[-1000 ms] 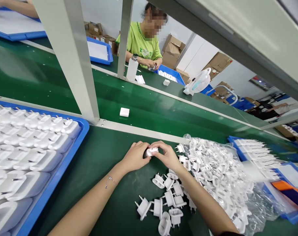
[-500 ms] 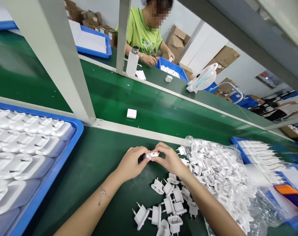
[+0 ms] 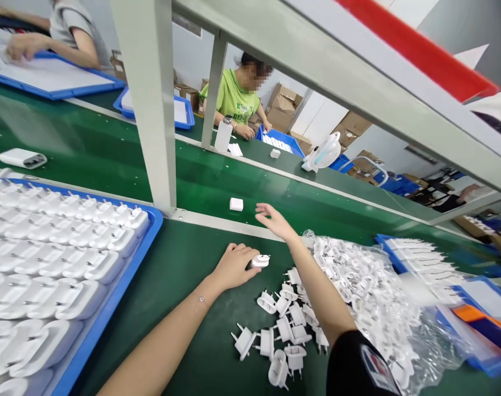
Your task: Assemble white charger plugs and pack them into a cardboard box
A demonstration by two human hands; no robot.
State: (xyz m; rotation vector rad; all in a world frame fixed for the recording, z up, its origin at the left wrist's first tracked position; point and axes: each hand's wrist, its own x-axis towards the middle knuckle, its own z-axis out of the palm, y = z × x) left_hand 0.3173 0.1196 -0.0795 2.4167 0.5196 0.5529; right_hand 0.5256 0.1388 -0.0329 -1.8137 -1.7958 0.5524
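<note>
My left hand point(image 3: 233, 267) rests on the green table and is closed on a small white plug part point(image 3: 259, 261). My right hand point(image 3: 272, 219) is stretched out over the conveyor belt with fingers apart and holds nothing. It is a short way right of a white square charger point(image 3: 236, 204) lying on the belt. Several loose white plug adapters point(image 3: 281, 330) lie on the table under my right forearm.
A blue tray point(image 3: 122, 278) full of white charger bodies is on the left. A clear bag of white plug parts point(image 3: 374, 291) lies on the right. A grey frame post point(image 3: 153, 104) rises beside the belt. Two people work on the far side, with blue trays and a fan point(image 3: 322, 151).
My right hand has let go of the plug part and moved up and out over the belt. My left hand keeps the part. The view has tilted upward.
</note>
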